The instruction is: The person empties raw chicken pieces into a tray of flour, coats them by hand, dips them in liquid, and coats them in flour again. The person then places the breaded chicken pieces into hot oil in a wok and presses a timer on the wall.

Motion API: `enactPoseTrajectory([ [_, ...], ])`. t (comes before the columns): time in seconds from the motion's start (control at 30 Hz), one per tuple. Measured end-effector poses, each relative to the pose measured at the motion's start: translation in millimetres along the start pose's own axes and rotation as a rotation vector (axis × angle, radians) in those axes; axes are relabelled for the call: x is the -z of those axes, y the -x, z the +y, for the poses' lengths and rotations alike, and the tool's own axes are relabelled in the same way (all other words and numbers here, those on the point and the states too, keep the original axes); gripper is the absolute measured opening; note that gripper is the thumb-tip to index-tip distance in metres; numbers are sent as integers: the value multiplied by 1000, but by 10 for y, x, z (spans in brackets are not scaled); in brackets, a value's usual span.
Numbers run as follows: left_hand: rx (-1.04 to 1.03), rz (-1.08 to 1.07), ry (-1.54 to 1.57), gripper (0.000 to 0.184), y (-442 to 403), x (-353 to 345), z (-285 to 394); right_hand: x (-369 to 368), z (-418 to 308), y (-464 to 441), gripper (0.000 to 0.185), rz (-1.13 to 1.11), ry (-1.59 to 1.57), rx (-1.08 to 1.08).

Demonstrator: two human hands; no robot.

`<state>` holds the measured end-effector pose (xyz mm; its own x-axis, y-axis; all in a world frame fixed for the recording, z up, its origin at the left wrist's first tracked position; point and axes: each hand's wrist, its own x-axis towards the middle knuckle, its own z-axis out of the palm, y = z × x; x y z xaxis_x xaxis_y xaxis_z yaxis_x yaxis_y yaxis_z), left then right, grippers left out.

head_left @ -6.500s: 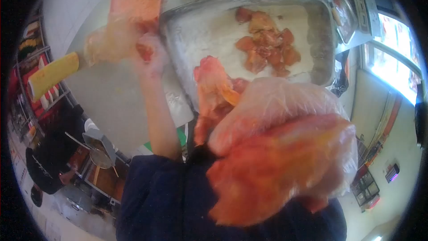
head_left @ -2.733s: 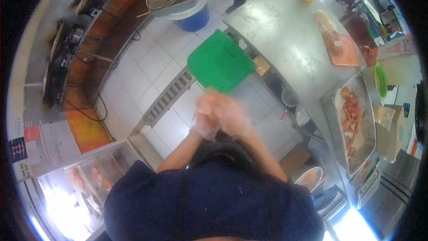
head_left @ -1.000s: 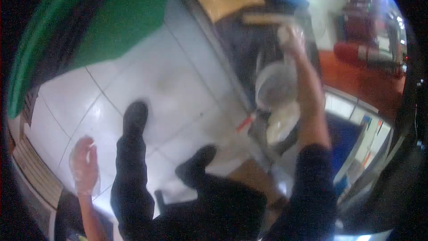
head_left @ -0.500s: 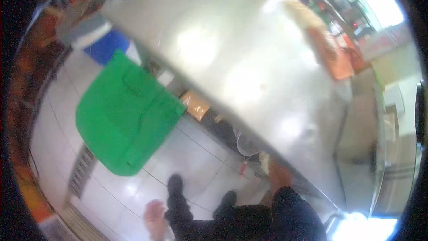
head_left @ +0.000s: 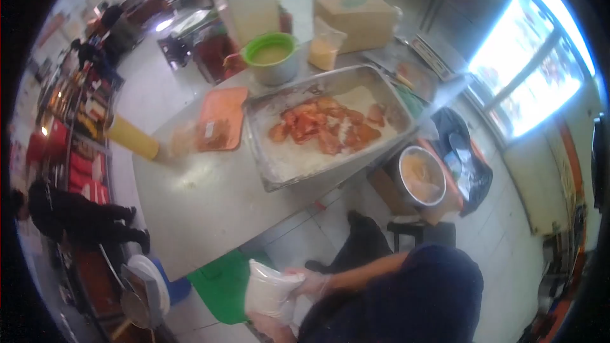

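Note:
A clear plastic bag of white powder [head_left: 270, 289] is held low in front of my body, beside the table edge. My right hand [head_left: 311, 284], in a thin clear glove, grips its side. At its lower end my left hand [head_left: 272, 327] has hold of it, partly cut off by the frame's bottom. On the steel table [head_left: 190, 216], a large metal tray [head_left: 298, 180] holds white powder and reddish, coated-looking meat pieces [head_left: 324, 124]. Both hands are apart from the tray.
An orange tray [head_left: 222, 117], yellow cylinder [head_left: 132, 138], pot with green strainer [head_left: 273, 67] and cardboard box [head_left: 352, 22] are on the table. A white bucket [head_left: 422, 178] stands right. Below is a green chair [head_left: 219, 286]. A person [head_left: 79, 216] stands left.
My view has swung from the floor and green chair to the table with the tray. The powder bag, not visible before, is now in both hands.

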<state>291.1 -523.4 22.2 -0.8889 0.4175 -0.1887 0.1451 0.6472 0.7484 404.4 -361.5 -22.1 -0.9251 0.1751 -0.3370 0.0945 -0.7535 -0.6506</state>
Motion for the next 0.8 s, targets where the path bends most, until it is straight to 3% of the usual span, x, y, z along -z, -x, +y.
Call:
enactPoseTrajectory([
  [0.07,304,91,651,60,-148,270,802,-75,-638,-80,42,-211,335,302],
  [0.13,369,194,946,60,-400,395,1587,-52,-1538,94,55,-124,836,346],
  [0.17,161,384,449,57,-592,366,1889,127,-1689,46,53,-45,991,394],
  [0.2,9,405,354,57,-847,367,2049,330,-1776,55,51,38,1133,422],
  [0.27,-221,289,207,56,-1425,220,2335,528,-2666,532,38,71,1382,238],
  [0.33,-350,110,27,55,-2007,-99,2421,959,-3396,1143,29,119,1305,433],
  [0.43,-446,-121,-329,54,-2931,-774,2042,1774,-4341,2086,25,446,976,470],
  [0.47,-407,-109,-476,53,-3170,-936,1760,2251,-4445,2110,25,564,767,585],
  [0.5,-315,42,-619,52,-3154,-1159,1596,2716,-4542,2136,31,664,564,721],
  [0.53,-224,185,-768,51,-3157,-1347,1558,3153,-4826,2309,28,773,560,499],
  [0.57,-134,310,-897,50,-3181,-1575,1613,3547,-4973,2229,30,1088,611,450],
  [0.6,-92,332,-884,50,-2986,-1790,2001,4180,-4998,2109,31,1336,1052,362],
  [0.63,-195,366,-691,49,-2633,-1879,2578,4550,-5152,1971,31,1475,1261,253],
  [0.67,-290,403,-510,48,-2383,-1887,2847,4882,-5346,1767,31,1420,1289,249],
  [0.73,-173,444,-658,48,-2442,-1843,2598,5455,-5766,1395,32,1532,1444,-99],
  [0.8,-50,489,-773,48,-2403,-1956,2378,5852,-6047,1157,31,1413,1471,-164],
])
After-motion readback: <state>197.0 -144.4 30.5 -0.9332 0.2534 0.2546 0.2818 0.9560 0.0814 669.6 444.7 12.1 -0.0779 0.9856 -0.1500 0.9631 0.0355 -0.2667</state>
